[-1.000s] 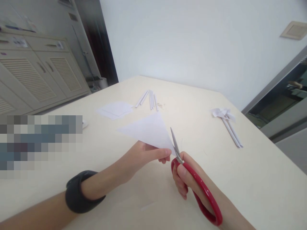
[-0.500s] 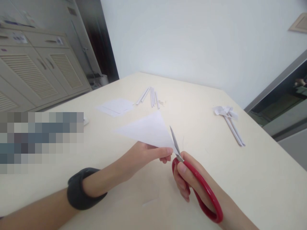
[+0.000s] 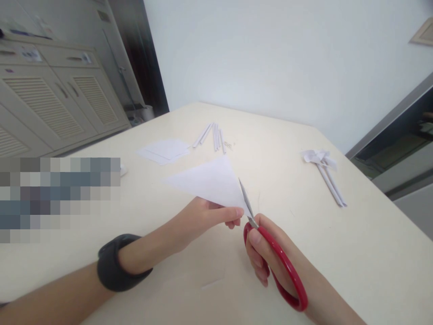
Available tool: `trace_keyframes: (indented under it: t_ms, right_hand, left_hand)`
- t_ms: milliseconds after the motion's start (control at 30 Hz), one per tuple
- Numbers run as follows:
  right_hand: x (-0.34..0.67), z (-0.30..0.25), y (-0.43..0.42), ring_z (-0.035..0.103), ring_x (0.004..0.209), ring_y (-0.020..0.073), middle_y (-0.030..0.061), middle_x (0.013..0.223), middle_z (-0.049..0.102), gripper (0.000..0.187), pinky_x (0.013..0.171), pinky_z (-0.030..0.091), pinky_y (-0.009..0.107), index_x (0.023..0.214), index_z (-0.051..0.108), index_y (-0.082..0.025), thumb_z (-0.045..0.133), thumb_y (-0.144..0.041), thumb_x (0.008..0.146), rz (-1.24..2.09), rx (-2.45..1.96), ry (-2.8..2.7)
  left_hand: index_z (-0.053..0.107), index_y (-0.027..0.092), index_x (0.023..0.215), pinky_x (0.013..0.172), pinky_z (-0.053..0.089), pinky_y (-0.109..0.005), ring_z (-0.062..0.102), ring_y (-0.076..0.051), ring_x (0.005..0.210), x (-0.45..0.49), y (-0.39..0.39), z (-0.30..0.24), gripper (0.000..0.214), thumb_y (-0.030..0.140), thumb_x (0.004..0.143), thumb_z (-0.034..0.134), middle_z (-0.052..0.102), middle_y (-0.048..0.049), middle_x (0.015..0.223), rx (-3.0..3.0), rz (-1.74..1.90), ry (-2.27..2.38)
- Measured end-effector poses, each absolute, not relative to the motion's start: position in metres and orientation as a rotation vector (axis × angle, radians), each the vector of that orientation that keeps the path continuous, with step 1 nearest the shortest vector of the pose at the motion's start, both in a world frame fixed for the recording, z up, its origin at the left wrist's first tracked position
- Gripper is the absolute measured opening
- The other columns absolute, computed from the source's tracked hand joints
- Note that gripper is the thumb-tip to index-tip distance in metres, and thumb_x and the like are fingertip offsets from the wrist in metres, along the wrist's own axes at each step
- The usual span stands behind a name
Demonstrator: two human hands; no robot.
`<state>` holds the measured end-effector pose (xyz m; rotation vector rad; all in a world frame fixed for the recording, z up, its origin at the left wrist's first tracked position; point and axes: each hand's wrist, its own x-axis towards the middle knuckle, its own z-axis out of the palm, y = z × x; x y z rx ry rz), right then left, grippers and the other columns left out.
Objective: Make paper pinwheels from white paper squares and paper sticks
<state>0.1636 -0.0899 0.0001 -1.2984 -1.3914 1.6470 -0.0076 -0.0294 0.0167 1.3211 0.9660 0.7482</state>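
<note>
My left hand [image 3: 211, 214] pinches a white triangular sheet of paper [image 3: 208, 180] near its right corner, thumb on top and fingers beneath. Red-handled scissors [image 3: 287, 266] are in my right hand [image 3: 270, 248], its fingers wrapped round the handles. Their blades point away from me along the paper's right edge, with the pivot close to the left thumb. How far the lower blade reaches is hidden by the paper. A thin white paper strip [image 3: 212, 284] lies on the table below the hands.
Flat white sheets [image 3: 164, 151] lie beyond the paper. Several rolled paper sticks [image 3: 216, 136] and small scraps [image 3: 228, 145] are near the table's far side. To the right lie two paper rolls with a paper pinwheel shape [image 3: 318, 156]. A wall [image 3: 253, 63] stands behind the table [image 3: 365, 253].
The scissors' handles have drawn a little closer together, and the blades sit nearer the paper's edge. My left hand keeps its pinch on the paper. The view has shifted slightly.
</note>
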Motion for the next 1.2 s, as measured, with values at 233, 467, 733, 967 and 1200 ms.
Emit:
trace_keyframes:
  t_ms: [233,467,733,967,1200]
  right_hand:
    - [0.163,0.001,-0.086,0.037,0.045,0.0075,-0.0072,0.054,0.04,0.031,0.048,0.035,0.023,0.075,0.04,-0.022,0.042,-0.05,0.089,1.639,-1.242,-1.409]
    - [0.162,0.002,-0.087,0.038,0.043,0.0074,-0.0073,0.053,0.041,0.029,0.045,0.037,0.022,0.073,0.039,-0.022,0.042,-0.045,0.09,1.668,-1.184,-1.405]
    - [0.162,0.005,-0.088,0.037,0.042,0.0074,-0.0078,0.051,0.042,0.027,0.044,0.036,0.021,0.074,0.038,-0.022,0.043,-0.043,0.09,1.659,-1.228,-1.386]
    - [0.162,0.007,-0.089,0.04,0.038,0.0079,-0.0081,0.049,0.043,0.032,0.045,0.039,0.023,0.072,0.038,-0.021,0.042,-0.05,0.087,1.706,-1.327,-1.411]
    - [0.167,0.015,-0.087,0.037,0.041,0.0074,-0.0077,0.049,0.038,0.035,0.043,0.033,0.022,0.068,0.037,-0.021,0.044,-0.05,0.087,1.628,-1.324,-1.247]
  left_hand:
    - [0.062,0.018,0.056,0.06,0.044,-0.019,0.054,-0.01,0.06,-0.008,-0.031,0.017,0.019,0.022,0.075,0.064,0.061,0.0049,0.058,1.327,0.766,0.973]
    - [0.062,0.018,0.055,0.061,0.044,-0.02,0.055,-0.01,0.06,-0.007,-0.03,0.018,0.019,0.023,0.074,0.064,0.061,0.0051,0.058,1.341,0.759,0.984]
    - [0.06,0.017,0.053,0.063,0.045,-0.024,0.055,-0.013,0.06,-0.006,-0.033,0.02,0.021,0.025,0.072,0.065,0.06,0.0025,0.057,1.343,0.762,1.026]
    - [0.062,0.017,0.056,0.064,0.045,-0.023,0.055,-0.013,0.063,-0.008,-0.031,0.017,0.021,0.027,0.075,0.064,0.061,0.0026,0.061,1.373,0.738,0.984]
    - [0.061,0.016,0.063,0.062,0.046,-0.024,0.055,-0.013,0.061,-0.006,-0.032,0.02,0.013,0.023,0.073,0.063,0.061,0.0011,0.062,1.39,0.717,0.925]
